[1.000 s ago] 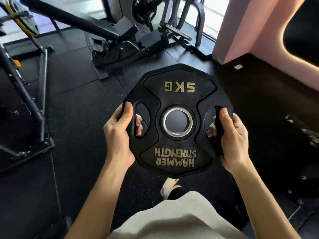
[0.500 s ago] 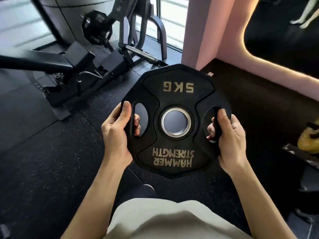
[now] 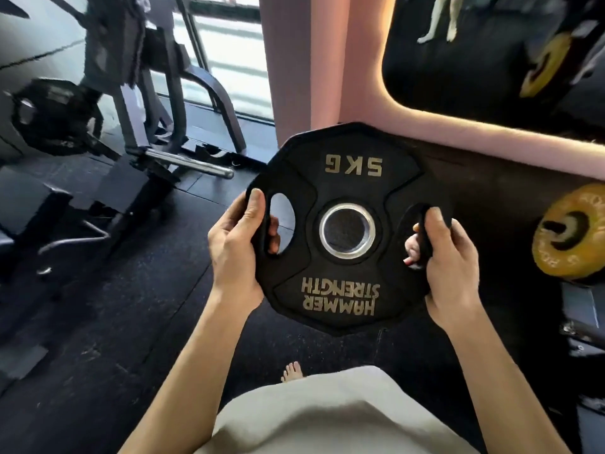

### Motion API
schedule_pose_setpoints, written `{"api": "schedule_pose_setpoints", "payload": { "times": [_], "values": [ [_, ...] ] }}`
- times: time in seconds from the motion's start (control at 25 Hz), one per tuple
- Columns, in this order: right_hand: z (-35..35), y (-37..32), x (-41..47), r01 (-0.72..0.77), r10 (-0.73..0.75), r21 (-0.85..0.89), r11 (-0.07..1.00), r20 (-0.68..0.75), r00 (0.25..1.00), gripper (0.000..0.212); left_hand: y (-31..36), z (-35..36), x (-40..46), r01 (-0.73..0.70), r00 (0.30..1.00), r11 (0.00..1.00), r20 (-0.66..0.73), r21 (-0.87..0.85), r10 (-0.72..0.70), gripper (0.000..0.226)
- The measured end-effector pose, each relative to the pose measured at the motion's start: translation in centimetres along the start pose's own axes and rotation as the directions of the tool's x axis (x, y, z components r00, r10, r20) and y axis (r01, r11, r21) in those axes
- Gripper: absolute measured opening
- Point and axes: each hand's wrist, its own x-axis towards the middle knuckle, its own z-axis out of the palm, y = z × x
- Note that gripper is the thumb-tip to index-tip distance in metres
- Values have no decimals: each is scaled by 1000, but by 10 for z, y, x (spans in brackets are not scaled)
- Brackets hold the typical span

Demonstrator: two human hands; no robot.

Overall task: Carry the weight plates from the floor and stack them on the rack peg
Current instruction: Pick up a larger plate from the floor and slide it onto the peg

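I hold a black 5 kg weight plate (image 3: pixel 352 178) flat-faced toward me at chest height, its gold lettering upside down and a silver ring around its centre hole. My left hand (image 3: pixel 234 250) grips the plate's left handle slot. My right hand (image 3: pixel 450 267) grips the right handle slot. At the right edge a yellow weight plate (image 3: pixel 571 231) sits on a dark rack peg, apart from the black plate.
A weight bench machine (image 3: pixel 131 165) with a chrome bar (image 3: pixel 190 163) stands on the black rubber floor at the left. A pink wall (image 3: pixel 327 60) with a mirror rises ahead. My bare foot (image 3: pixel 291 371) shows below the plate.
The view has swung to the right: the bench has slid to the left, and the yellow plate on its peg has come into view. Both hands keep the same grip on the plate.
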Motion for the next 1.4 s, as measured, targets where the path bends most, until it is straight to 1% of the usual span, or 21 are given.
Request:
{"api": "schedule_pose_setpoints", "payload": {
  "times": [0.12,0.24,0.4,0.48,0.56,0.76,0.92,1.0,1.12,1.16,1.28,1.32,1.4],
  "values": [
    [27,-7,65,38,-41,-31,999,-99,994,36,2,26,90,49,995,999,90,13,-50,22],
    [41,-11,139,56,-67,-65,996,-175,982,31,-8,59,171,60,986,998,157,5,-60,22],
    [55,-18,246,79,-90,-64,995,-198,976,31,-21,111,273,61,978,998,198,7,-62,24],
    [63,-30,303,67,-78,-59,996,-216,973,30,-25,142,325,60,979,998,196,20,-63,25],
    [69,-44,360,82,-89,-41,996,-219,972,29,-28,174,376,55,972,998,227,4,-55,25],
    [79,-69,475,102,-106,-30,994,-245,964,26,-39,238,482,69,961,998,268,-11,-63,23],
    [82,-73,568,145,-146,-26,989,-305,941,23,-60,293,575,88,929,996,362,-10,-79,22],
    [83,-77,612,158,-158,-30,987,-356,921,23,-72,323,624,97,914,995,395,8,-92,23],
    [88,-84,678,184,-169,-16,983,-482,860,22,-87,378,703,143,867,988,474,60,-154,24],
    [89,-89,695,192,-169,-11,981,-523,835,23,-91,398,726,169,836,983,517,74,-183,23],
    [84,-106,733,239,-171,16,971,-649,741,25,-102,460,778,211,725,969,644,131,-245,21],
    [80,-110,740,254,-180,8,967,-685,706,30,-107,479,787,224,692,963,671,150,-266,20],
    [65,-121,756,279,-196,-18,960,-755,626,41,-120,526,801,277,588,945,747,174,-310,17]
  ]
}}
